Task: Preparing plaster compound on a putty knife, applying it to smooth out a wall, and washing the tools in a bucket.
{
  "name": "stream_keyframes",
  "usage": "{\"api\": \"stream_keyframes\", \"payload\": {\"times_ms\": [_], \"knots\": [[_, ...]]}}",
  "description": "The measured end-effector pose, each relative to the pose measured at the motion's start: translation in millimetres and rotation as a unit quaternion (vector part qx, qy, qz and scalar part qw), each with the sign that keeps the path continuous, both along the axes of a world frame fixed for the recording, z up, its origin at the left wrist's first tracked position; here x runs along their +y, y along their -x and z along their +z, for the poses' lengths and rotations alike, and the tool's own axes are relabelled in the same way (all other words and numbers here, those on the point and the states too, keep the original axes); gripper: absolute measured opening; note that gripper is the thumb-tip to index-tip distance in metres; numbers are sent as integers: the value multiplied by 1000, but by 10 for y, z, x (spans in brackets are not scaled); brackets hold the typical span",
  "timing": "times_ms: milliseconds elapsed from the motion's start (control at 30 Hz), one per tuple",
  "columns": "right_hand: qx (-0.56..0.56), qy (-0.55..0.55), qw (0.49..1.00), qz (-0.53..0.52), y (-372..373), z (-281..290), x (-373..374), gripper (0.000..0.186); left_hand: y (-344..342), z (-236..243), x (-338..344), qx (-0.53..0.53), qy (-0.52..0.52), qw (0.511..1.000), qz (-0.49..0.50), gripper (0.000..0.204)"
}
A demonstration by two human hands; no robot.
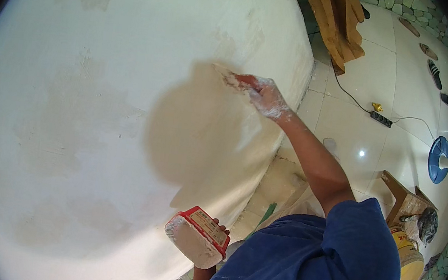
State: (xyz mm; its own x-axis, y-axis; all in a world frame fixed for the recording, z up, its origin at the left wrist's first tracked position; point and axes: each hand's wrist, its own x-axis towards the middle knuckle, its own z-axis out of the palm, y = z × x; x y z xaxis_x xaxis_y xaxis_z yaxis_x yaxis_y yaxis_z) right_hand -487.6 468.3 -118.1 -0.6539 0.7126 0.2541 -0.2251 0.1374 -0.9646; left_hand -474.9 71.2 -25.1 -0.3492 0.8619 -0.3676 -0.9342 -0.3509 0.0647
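My right hand (269, 98), dusted with white powder, is closed around the reddish handle of a putty knife (225, 76). Its pale, smeared blade is up against the white wall (91, 141), beside the shadow cast there. Lower in the view, my left hand (221, 226) grips a red plastic tub (204, 227) from the far side; only some fingertips show past its edge. Tilted toward the wall, the tub holds whitish paste, which also coats its rim. Several dull beige patches mark the wall's surface.
Pale floor tiles (356, 122) meet the wall on the right. A brown sheet (337, 20) hangs at the top. A black power strip (381, 119) with cables, a blue round base (439, 159), a wooden stool (402, 199), a yellow bucket (408, 258) and several sandals are around.
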Motion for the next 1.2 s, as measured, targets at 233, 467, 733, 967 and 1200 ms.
{"api": "stream_keyframes", "payload": {"times_ms": [233, 467, 733, 967, 1200], "knots": [[-24, -82, 980, -181, 300, -160, 59, 30, 9, -127, -120, 7, 21, 1000, 0, 69], [-120, -212, 949, -200, 441, 11, -534, 32, 88, -227, -330, 102, 109, 988, 37, 63], [-106, 175, 975, -91, 238, 47, -284, 30, 53, -76, -254, 124, 182, 974, 42, 48], [-88, -156, 941, -288, 545, 287, -450, 33, 102, -255, -527, 117, 174, 976, 54, 55], [-17, -183, 955, -233, 526, 121, -902, 27, 157, -87, -391, 29, 77, 997, 14, 61]]}}
